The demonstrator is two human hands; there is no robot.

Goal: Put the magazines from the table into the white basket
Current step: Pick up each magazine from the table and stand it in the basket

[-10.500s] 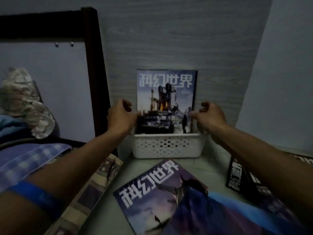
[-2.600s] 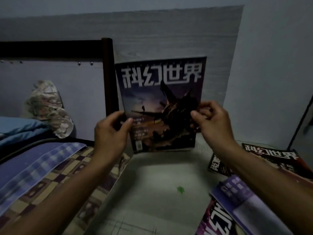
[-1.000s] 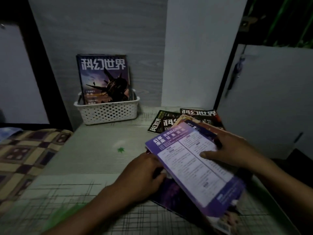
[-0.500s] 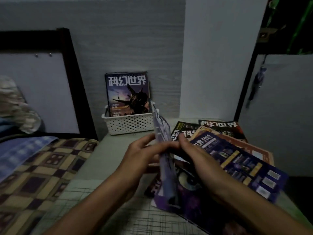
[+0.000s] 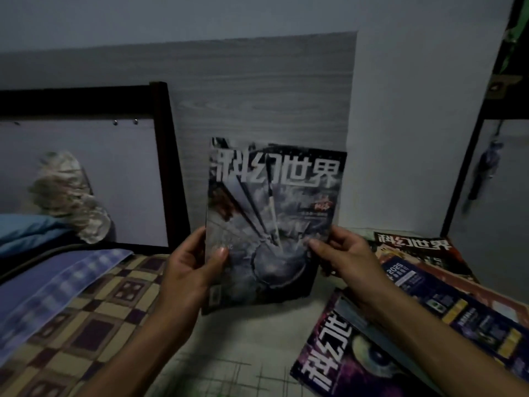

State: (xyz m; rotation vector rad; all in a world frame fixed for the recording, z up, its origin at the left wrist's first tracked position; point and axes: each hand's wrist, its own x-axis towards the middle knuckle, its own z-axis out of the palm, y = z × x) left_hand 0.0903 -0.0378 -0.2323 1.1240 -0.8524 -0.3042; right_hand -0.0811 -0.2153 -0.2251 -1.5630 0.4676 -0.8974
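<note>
I hold a magazine (image 5: 272,219) with a grey cover and white title characters upright in front of me, above the table. My left hand (image 5: 191,267) grips its lower left edge, thumb on the cover. My right hand (image 5: 343,259) grips its lower right edge. The white basket is hidden behind the held magazine. Several more magazines lie in a loose pile (image 5: 429,305) on the table at the right, under my right forearm; the nearest has a purple cover (image 5: 337,365).
A bed with a checked cover (image 5: 86,316) and a blue blanket (image 5: 43,282) borders the table on the left, with a dark bed frame post (image 5: 169,167) behind it. A wood-grain panel (image 5: 257,96) and a white wall (image 5: 415,124) close off the back.
The magazine, held edge-on over the pile half a second ago, now faces me upright, raised in front of the basket. My view has swung left toward the bed.
</note>
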